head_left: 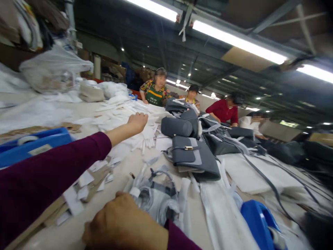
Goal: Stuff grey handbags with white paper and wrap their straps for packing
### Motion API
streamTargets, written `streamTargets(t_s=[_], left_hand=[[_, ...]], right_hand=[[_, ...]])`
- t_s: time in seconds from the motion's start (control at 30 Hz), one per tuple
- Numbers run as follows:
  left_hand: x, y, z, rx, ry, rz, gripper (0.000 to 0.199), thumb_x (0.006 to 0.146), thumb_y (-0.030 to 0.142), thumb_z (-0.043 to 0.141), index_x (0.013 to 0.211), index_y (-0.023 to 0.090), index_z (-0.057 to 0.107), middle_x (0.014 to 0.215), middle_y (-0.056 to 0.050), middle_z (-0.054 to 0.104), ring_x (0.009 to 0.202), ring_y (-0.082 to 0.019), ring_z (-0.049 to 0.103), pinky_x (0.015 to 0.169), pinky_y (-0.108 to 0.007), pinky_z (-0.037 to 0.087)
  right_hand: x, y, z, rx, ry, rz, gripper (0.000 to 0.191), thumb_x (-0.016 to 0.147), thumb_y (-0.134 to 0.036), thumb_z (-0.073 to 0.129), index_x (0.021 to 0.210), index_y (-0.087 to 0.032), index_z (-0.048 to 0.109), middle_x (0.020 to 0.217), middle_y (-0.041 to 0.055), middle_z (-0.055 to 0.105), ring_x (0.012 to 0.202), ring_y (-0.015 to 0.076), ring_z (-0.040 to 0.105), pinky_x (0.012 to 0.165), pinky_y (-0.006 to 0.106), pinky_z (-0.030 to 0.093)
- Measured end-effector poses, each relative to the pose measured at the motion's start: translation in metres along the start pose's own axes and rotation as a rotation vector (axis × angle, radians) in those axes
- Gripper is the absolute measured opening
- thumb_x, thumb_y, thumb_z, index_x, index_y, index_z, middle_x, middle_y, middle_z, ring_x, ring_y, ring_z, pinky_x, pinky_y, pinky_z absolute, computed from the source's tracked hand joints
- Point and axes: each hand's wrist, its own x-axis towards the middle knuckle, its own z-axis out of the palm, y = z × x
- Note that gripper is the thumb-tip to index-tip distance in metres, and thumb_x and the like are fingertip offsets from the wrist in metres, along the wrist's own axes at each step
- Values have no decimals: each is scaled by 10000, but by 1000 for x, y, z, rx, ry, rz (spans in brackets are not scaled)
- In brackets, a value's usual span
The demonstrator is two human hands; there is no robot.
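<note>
Reaching left hand [137,122], fingers pressed together, above white foam strips [125,116]. Right hand [122,222] curled, near plastic-wrapped bag parts [156,203]. Grey handbags [188,156] right, blue bin [33,147] left, on counter [59,236].

Dark plum sleeves [44,173] ending short of wrists, hands [137,122] bare.

Loose heap of white strips [137,139]
Nearer, a crumpled clear plastic bag [156,205] lies flat, gray straps [162,184] inside.

Narrow gap between handbag [191,156] and plastic bundle [156,203]
</note>
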Motion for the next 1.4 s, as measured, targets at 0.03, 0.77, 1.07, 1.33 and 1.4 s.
streamTargets(t_s=[0.03,0.77,1.07,1.33,1.4], left_hand=[[-19,-11,-14,-79,-38,-33,619,712,18,501,1324,74,426,1278,-194,524,1130,-290,494,920,-383,402],[-356,-16,-3,-1848,-282,-707,563,668,134,600,1228,183,572,734,18,549,608,-110,495,556,-220,348],[-338,11,20,-1917,-343,-674,630,620,99,609,1248,141,580,665,35,493,526,-87,421,478,-212,289],[-310,37,56,-1613,-108,-610,490,637,135,662,1126,109,655,842,-34,636,746,-158,555,663,-251,450],[-307,37,63,-1521,-117,-532,392,680,137,632,1067,104,677,910,-58,678,825,-185,593,741,-274,481]], right_hand=[[2,2,3,28,14,-6,319,902,-315,416,779,-166,670,714,59,729,653,204,687,808,447,505],[-29,15,-10,521,276,-117,250,909,-75,367,726,-191,493,640,-5,533,592,128,503,761,361,355],[-23,5,-9,496,288,-159,245,888,-50,382,713,-189,484,609,-13,473,561,117,450,713,358,341],[-20,1,-3,470,298,-152,310,926,-122,373,624,-192,387,576,-29,408,544,105,392,737,331,351],[-16,2,3,467,231,-136,334,951,-153,353,619,-192,358,574,-33,417,544,102,390,745,321,346]])
